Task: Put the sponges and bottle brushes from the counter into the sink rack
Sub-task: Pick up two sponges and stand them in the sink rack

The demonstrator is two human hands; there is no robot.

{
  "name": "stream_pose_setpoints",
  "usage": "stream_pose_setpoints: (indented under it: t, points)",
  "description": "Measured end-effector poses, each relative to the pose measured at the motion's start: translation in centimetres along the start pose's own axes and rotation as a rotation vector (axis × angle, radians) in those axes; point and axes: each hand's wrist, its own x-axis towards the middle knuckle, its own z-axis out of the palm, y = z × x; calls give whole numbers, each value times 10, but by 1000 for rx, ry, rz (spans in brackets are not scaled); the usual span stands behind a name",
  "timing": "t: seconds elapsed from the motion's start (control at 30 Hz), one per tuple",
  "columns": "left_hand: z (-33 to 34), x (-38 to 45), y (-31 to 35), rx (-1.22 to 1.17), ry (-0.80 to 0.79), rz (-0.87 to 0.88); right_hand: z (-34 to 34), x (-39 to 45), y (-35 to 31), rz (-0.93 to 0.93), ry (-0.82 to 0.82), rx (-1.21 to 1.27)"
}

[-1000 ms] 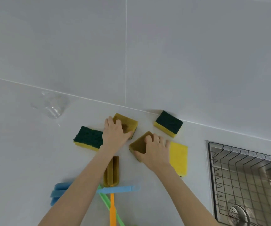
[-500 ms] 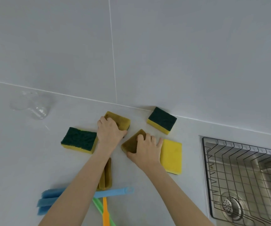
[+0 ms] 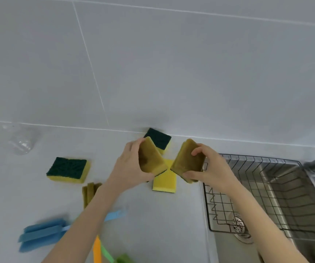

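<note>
From the head camera, your left hand (image 3: pixel 132 168) is clamped around a dull yellow sponge (image 3: pixel 151 158), thumb below and fingers over the top edge, and holds it up off the table (image 3: pixel 153 224). Your right hand (image 3: pixel 209 168) pinches a second dull yellow sponge (image 3: pixel 188 160) the same way, and the two sponges tilt toward each other, their lower corners nearly meeting between your hands (whether they actually touch, you cannot tell).

Directly under that meeting point lies a bright yellow sponge (image 3: pixel 164 182) flat on the table. Just beyond your left hand, against the wall, sits a green-topped sponge (image 3: pixel 159 138). Another green-topped sponge (image 3: pixel 68 168) lies well to the left of your left hand. Beneath your left forearm shows an olive brush head (image 3: pixel 89 192), and nearer you a blue bottle brush (image 3: pixel 41 234) lies across the table, its handle passing under the arm. Orange (image 3: pixel 97 249) and green (image 3: pixel 107 253) handles run out of the bottom edge.

The wire sink rack (image 3: pixel 263 186) sits in the steel sink (image 3: pixel 228 249) just to the right of your right hand. A clear glass (image 3: pixel 22 143) stands far left.
</note>
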Motion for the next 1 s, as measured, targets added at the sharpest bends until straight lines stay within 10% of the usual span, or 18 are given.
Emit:
stream_pose_setpoints:
  t: [0.37, 1.0]
  points:
    - [172, -17, 96, 189, -344, 237, -86, -88, 152, 67, -218, -349]
    - [275, 79, 111, 720, -299, 171, -75, 3, 259, -94, -242, -577]
